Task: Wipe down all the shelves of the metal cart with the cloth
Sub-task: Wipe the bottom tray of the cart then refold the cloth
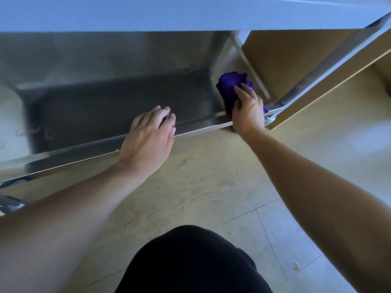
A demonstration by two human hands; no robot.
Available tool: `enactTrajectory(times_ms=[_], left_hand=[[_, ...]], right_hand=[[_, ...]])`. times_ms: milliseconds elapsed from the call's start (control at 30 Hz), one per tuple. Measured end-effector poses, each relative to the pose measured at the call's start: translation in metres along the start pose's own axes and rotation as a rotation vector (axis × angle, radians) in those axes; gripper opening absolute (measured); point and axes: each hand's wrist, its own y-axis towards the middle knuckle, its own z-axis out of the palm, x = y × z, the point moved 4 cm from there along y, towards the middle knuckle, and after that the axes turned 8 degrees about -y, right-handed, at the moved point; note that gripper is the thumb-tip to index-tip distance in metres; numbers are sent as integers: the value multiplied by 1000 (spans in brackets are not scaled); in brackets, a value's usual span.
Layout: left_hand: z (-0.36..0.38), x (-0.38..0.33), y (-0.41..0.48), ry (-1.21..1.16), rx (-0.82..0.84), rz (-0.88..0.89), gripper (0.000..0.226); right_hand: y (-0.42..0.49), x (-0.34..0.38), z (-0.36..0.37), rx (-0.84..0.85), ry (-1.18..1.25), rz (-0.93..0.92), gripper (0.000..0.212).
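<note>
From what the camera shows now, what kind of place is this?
Probably a workroom or storage area, though I cannot be sure. A stainless metal cart stands on a scuffed wood-look floor, with a brown board panel beside it. The right hand presses a purple cloth on the lower shelf.

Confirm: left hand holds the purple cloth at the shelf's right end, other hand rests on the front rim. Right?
Not quite. The head view shows the right hand holding the purple cloth at the shelf's right end; the left hand is the one resting on the front rim.
</note>
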Motion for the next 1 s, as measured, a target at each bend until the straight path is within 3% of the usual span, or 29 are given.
enactTrajectory(times_ms=[133, 233, 433, 567, 733, 833, 900, 1000], left_hand=[[-1, 1, -2, 36, 8, 3, 35], [-2, 2, -2, 47, 28, 10, 36], [2, 2, 0, 61, 36, -4, 36], [3, 0, -1, 71, 25, 2, 35], [0, -1, -3, 86, 32, 4, 35], [0, -2, -3, 86, 45, 8, 35], [-1, -1, -2, 87, 42, 4, 36], [2, -1, -1, 94, 40, -3, 37]], right_hand=[[-35, 61, 6, -81, -91, -155, 34], [-28, 59, 3, -121, -97, -175, 28], [35, -30, 1, -52, -57, 37, 52], [39, -31, 6, -39, -43, 115, 49], [-20, 72, 22, -125, 53, -290, 46], [-28, 83, 20, -100, 118, -379, 44], [-7, 55, 19, -86, 96, -345, 47], [39, -11, 13, -74, 29, -104, 49]])
